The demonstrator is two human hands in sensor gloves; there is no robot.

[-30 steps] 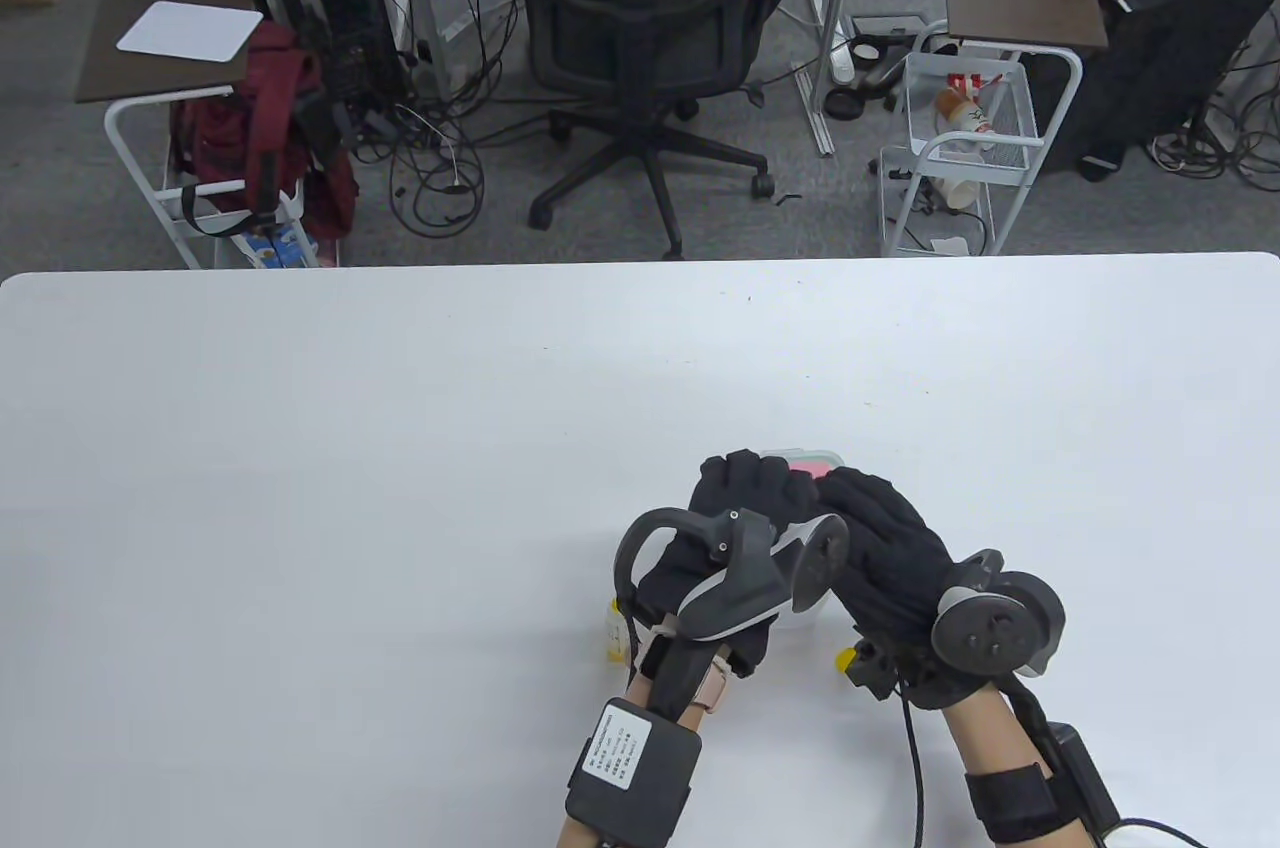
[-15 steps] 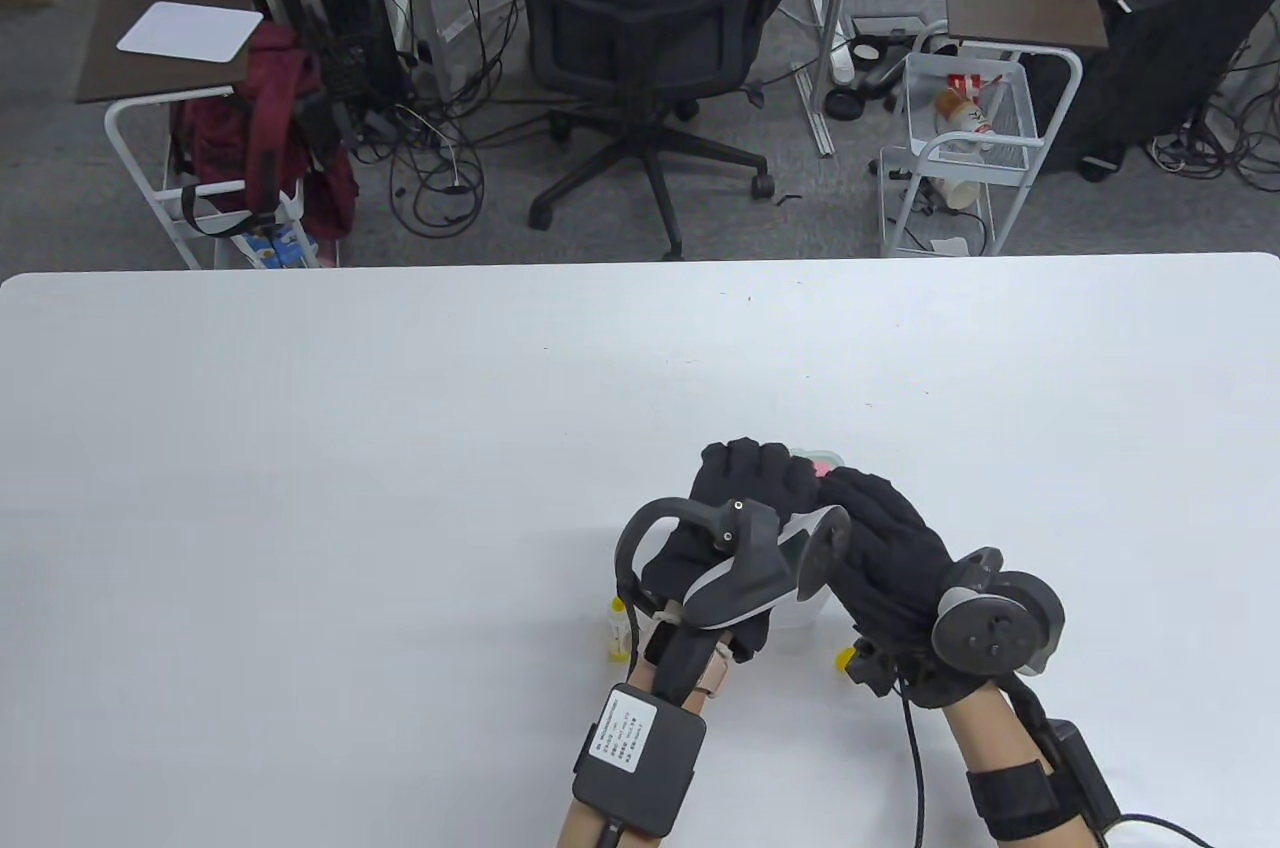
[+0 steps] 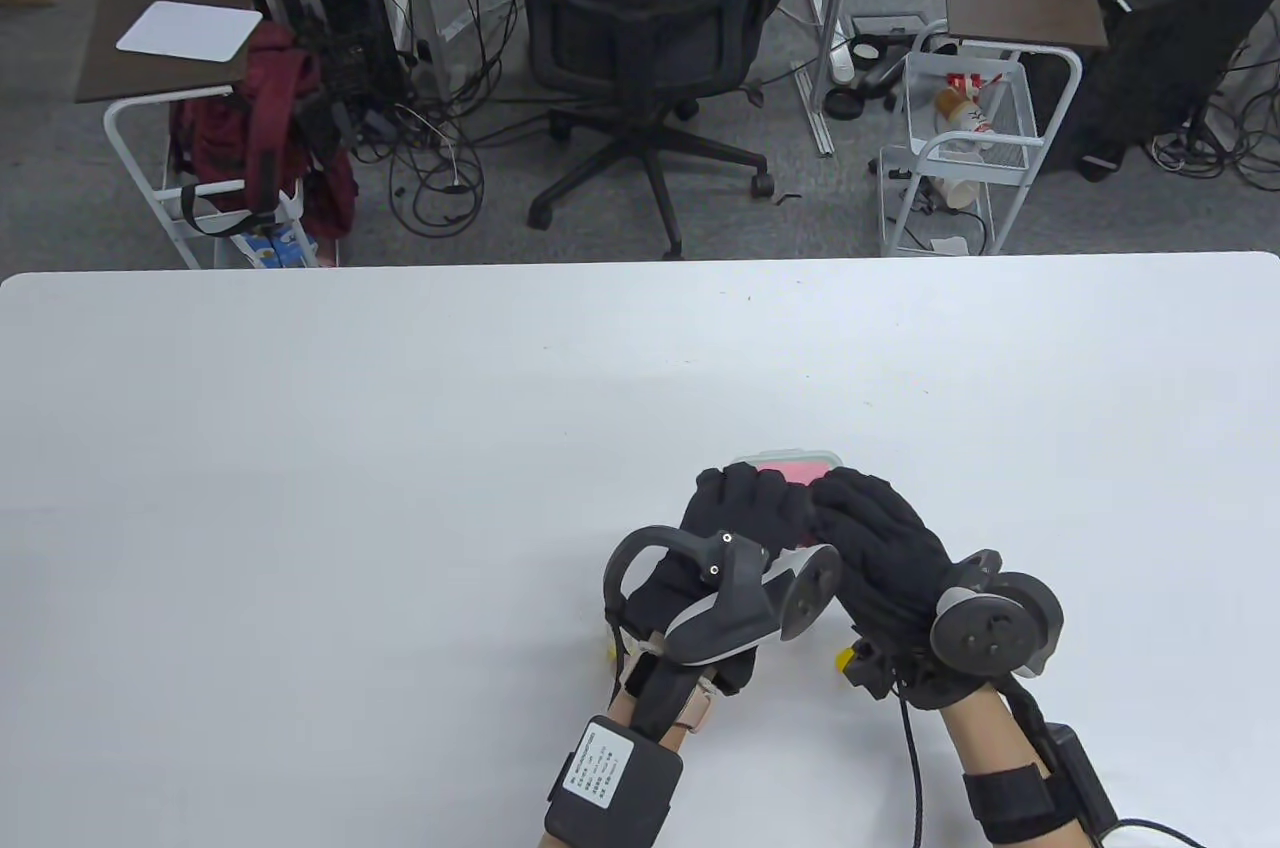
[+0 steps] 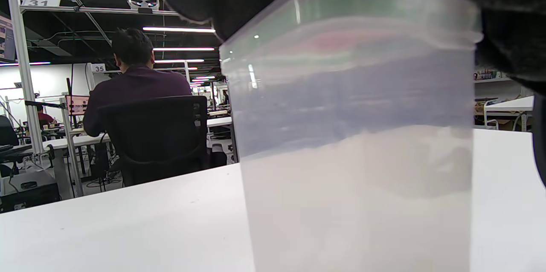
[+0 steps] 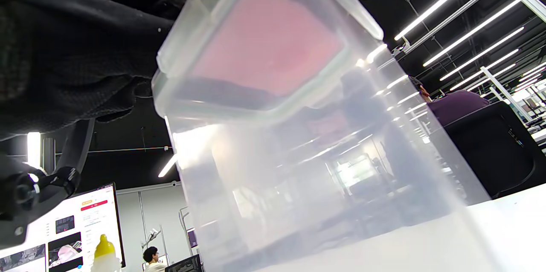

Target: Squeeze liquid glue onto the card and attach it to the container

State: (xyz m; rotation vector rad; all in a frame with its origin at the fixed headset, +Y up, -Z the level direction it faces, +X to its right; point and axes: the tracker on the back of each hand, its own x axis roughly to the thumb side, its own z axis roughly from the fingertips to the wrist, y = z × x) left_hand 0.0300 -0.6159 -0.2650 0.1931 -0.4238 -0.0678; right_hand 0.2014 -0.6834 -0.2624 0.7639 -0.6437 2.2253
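Note:
A clear plastic container (image 3: 745, 462) with a lid stands on the white table (image 3: 400, 448). A pink card (image 3: 792, 472) lies flat on its lid. My left hand (image 3: 748, 506) rests on the lid's near left part, fingers on top. My right hand (image 3: 862, 513) presses its fingertips on the card's right side. The container fills the left wrist view (image 4: 354, 144). The right wrist view shows it from below (image 5: 307, 169) with the pink card (image 5: 268, 46) on top. A glue bottle with a yellow cap (image 3: 611, 651) stands behind my left wrist, mostly hidden.
A small yellow piece (image 3: 846, 658) lies on the table under my right wrist. The table's far edge faces an office chair (image 3: 640, 18) and side carts. Bare table surface spreads to the left, right and far side of the container.
My left hand has slid back toward me across the lid, and more of the pink card shows now. My right hand has barely moved.

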